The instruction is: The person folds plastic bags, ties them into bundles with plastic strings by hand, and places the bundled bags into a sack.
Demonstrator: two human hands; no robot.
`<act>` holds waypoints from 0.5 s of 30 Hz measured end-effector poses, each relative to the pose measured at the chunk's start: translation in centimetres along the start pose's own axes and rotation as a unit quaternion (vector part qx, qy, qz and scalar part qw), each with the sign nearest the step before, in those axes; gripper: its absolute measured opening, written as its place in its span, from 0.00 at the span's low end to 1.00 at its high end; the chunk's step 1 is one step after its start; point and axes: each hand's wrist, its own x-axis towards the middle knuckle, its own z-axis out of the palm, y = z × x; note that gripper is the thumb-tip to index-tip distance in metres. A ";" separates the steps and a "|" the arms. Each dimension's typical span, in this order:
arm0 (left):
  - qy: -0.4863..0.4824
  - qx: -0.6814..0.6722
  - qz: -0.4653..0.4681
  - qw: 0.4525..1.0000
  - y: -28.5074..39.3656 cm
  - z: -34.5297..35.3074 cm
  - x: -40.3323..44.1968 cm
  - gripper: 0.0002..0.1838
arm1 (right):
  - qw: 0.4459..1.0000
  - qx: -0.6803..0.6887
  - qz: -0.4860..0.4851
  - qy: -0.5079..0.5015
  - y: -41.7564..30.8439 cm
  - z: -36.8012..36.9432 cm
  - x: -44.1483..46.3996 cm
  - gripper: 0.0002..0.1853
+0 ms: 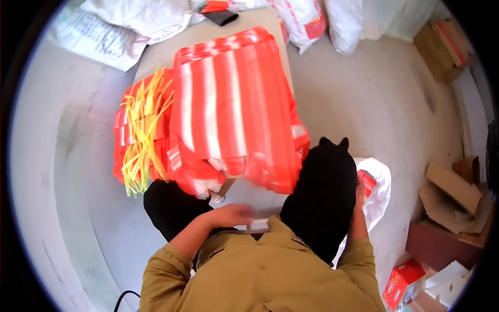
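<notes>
My left hand (236,214) is over my lap, just below the near edge of a thick stack of red-and-white striped plastic bags (228,104). Motion smears its fingertips, and I see nothing clearly held. Beside my right knee, my right hand (359,193) reaches down at the opening of a white sack (382,200). Red items (368,182) show inside that sack. My leg hides most of this hand's fingers. Left of the striped stack, yellow strips (143,130) lie across a smaller red pile (120,148).
The stacks rest on a low board (156,54) in front of my knees. Stuffed white sacks (104,36) line the far side, with a black-and-red item (221,15) near them. Open cardboard boxes (452,197) and a red box (403,283) stand at the right.
</notes>
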 end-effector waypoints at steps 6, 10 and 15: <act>-0.123 -0.228 0.218 0.941 11.2 -3.4 -6.7 0.63 | 0.974 0.200 -0.073 -0.072 -22.0 -1.1 -0.7 0.14; -0.110 -0.125 0.465 0.870 16.9 -6.3 -11.1 0.63 | 0.944 -0.117 -0.286 -0.118 -28.1 0.5 -1.7 0.15; -0.086 -0.078 0.725 0.679 18.0 -7.4 -14.9 0.43 | 0.923 -0.171 -0.328 -0.103 -28.7 1.8 -1.8 0.14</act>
